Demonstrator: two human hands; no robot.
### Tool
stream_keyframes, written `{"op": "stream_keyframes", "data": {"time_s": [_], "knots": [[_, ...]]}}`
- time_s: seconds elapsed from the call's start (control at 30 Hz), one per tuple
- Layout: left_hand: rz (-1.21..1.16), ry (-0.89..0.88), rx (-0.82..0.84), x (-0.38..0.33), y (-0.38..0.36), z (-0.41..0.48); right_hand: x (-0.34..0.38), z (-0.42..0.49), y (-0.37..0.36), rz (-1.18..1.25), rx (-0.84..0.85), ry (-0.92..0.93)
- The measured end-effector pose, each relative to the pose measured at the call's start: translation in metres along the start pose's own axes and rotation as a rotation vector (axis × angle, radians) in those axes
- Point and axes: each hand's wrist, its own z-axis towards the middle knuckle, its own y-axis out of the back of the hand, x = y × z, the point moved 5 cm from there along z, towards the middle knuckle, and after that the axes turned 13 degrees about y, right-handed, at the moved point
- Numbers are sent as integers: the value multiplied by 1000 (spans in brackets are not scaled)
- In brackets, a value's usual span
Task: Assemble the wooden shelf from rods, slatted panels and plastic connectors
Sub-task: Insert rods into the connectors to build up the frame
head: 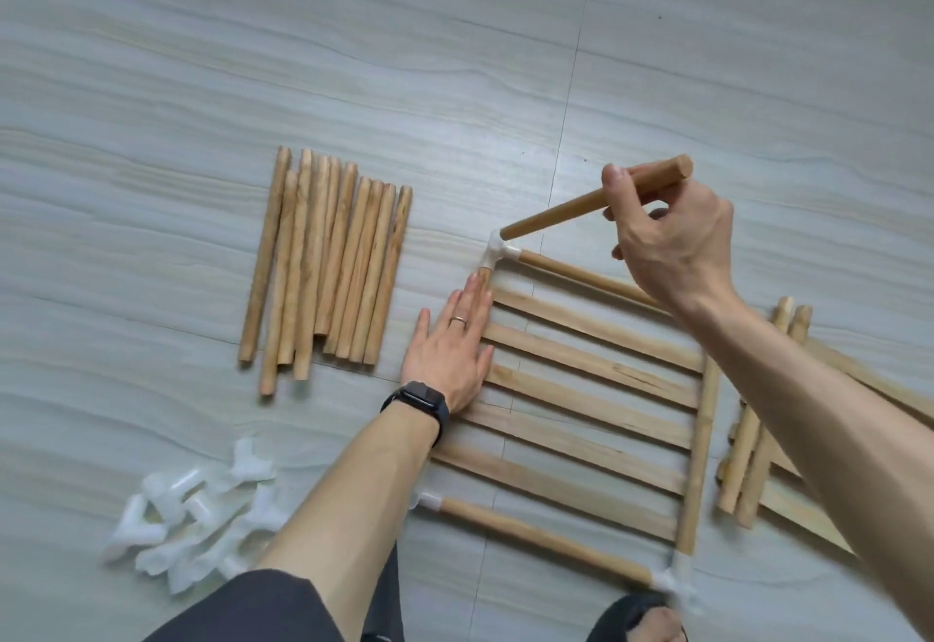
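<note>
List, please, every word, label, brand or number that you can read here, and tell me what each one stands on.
There is no readable text.
The watch on the left wrist shows only a dark face.
The rod in the right hand, the loose rods, the slatted panel, the white connectors and the floor bear no visible print.

Open floor is left across the far side and between the loose rods and the slatted panel. The near left is blocked by heaped plastic connectors, the right by spare panels, the panel's far corner by a raised rod.
</note>
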Motion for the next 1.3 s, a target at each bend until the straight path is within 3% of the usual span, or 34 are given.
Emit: {"op": "stream_keyframes", "data": {"time_s": [0.2,0.43,0.63,1.2,1.3], "knots": [[37,38,69,-2,-3,3,12,18,-18,-22,15,48],[37,53,101,-2,-8,7,42,18,-36,-205,161,371],[50,59,114,-1,-9,9,50,59,-66,-340,366,258],[56,10,163,-1,4,0,43,43,-80,-208,255,193],[-159,-7,95,6,15,-3,21,25,-95,-208,350,122]]}}
